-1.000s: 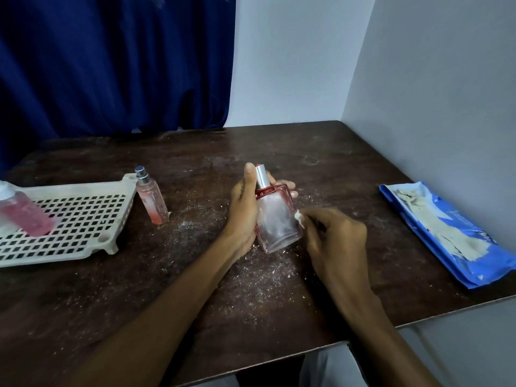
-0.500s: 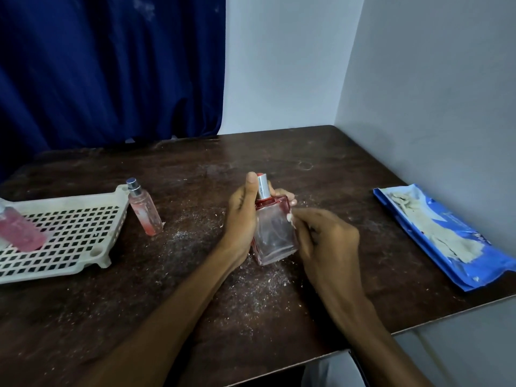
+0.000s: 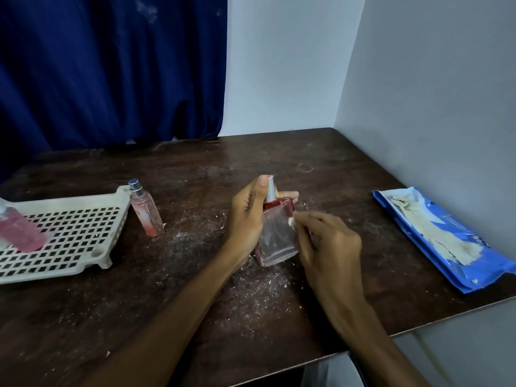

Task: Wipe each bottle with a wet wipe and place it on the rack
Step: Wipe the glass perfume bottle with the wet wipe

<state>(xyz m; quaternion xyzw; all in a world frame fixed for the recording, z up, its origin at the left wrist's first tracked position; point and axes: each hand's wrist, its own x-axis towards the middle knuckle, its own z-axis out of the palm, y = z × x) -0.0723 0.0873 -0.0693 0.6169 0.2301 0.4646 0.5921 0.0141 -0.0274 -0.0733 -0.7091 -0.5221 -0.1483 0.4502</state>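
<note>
A square clear glass bottle with a red shoulder and silver sprayer stands on the table's middle. My left hand grips it from the left, thumb up beside the sprayer. My right hand pinches a small white wet wipe against the bottle's right edge. A slim pink bottle stands upright just right of the white perforated rack. On the rack's left lies a pink bottle, partly cut off by the frame.
A blue wet wipe pack lies open at the right, near the wall. White dust and crumbs are scattered over the dark wooden table around the bottle. A blue curtain hangs behind; the table's front edge runs close to my arms.
My right hand has shifted the wipe along the bottle's right side, from lower down up toward the red shoulder. The left hand keeps its hold. The view has tilted slightly.
</note>
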